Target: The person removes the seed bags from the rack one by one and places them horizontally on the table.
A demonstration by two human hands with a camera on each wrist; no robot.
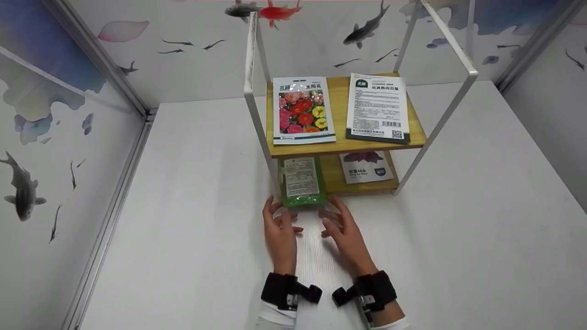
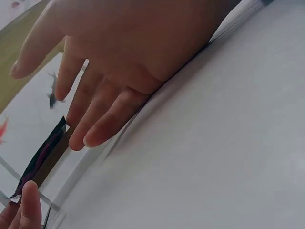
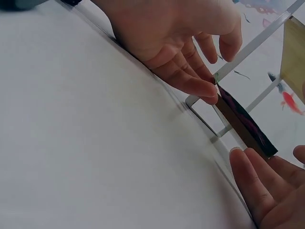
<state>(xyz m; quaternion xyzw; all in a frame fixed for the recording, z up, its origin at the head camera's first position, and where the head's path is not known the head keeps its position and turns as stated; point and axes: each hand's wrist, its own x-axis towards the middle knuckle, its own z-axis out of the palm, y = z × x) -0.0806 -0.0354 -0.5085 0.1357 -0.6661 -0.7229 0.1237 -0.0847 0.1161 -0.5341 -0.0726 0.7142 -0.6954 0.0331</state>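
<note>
A green seed packet (image 1: 302, 199) with a pale printed panel lies on the left part of the lower shelf, its near end reaching past the shelf's front edge. My left hand (image 1: 280, 236) is at its near left corner, fingers loosely bent. At the near right corner is my right hand (image 1: 351, 236), thumb and fingers apart. From the right wrist, the packet (image 3: 245, 119) appears edge-on between the fingertips of both hands; neither hand visibly grips it. Whether every fingertip touches it is hard to tell.
A two-tier rack with a wooden upper shelf (image 1: 339, 98) and white metal frame (image 1: 454, 107) stands on the white table (image 1: 197, 220). Above lie a flower-picture packet (image 1: 302, 112) and a text-side packet (image 1: 378, 107). A white packet (image 1: 367, 172) lies on the lower shelf's right.
</note>
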